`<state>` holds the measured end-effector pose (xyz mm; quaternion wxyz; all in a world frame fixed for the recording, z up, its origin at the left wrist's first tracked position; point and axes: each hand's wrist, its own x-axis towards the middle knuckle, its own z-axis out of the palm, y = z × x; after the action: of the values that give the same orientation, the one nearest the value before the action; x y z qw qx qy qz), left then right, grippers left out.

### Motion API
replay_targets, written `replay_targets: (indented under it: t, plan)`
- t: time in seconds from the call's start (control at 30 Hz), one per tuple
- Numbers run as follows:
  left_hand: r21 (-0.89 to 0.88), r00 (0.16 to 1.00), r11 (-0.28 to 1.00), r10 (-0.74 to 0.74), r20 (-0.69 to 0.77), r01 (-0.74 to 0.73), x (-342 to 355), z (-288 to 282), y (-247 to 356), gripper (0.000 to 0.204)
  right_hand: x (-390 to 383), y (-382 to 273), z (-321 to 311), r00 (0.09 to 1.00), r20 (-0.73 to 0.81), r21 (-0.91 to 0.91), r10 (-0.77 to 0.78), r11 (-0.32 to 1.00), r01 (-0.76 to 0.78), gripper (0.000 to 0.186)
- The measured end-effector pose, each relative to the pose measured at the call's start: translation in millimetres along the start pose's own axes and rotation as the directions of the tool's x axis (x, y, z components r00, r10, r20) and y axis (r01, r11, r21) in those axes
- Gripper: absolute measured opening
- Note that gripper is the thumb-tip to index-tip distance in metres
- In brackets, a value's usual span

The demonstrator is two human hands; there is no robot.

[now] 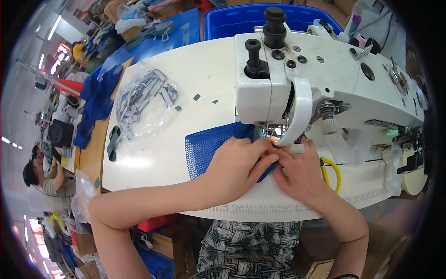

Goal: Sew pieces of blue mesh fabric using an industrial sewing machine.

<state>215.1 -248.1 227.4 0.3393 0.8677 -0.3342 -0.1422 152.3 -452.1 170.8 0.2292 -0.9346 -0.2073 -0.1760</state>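
Blue mesh fabric (203, 149) lies on the white table of the sewing machine (274, 60), its far edge reaching beneath the needle area. My left hand (234, 167) rests across the mesh, fingers bent and pinched on it close to the presser foot. Touching it, my right hand (301, 172) holds the mesh edge from the other side, with a pale wrap (297, 149) on one finger. The needle and the exact seam are mostly hidden behind my fingers and the white curved guard (301, 111). Beside my right hand lie yellow-handled scissors (337, 179).
A clear plastic bag (144, 100) of grey-white tabs sits at the table's left, near small dark green scraps (197, 97). Behind the machine stands a blue bin (227, 21). Blue cloth (100, 100) hangs over the wooden edge at left. Another person (49, 179) is at far left.
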Motion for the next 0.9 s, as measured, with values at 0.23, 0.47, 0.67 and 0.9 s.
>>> replay_targets:
  t: [0.23,0.47,0.67,0.9]
  plan:
    - [0.366,0.908,0.876,0.389,-0.154,-0.313,-7,18,-36,0.026,-6,1,-2,0.997,0.020,-0.012,-0.070,0.997,0.070,0.031]
    - [0.275,0.898,0.911,0.373,-0.233,-0.307,-4,28,-50,0.025,-7,4,2,0.998,-0.013,-0.003,-0.063,0.998,0.063,0.032]
    - [0.162,0.924,0.939,0.332,-0.191,-0.303,-3,27,-56,0.020,-9,2,2,1.000,0.005,0.034,-0.028,0.999,0.028,0.030]
    - [0.138,0.925,0.944,0.323,-0.200,-0.300,2,24,-59,0.022,-8,4,4,1.000,0.007,0.049,-0.016,0.999,0.015,0.034]
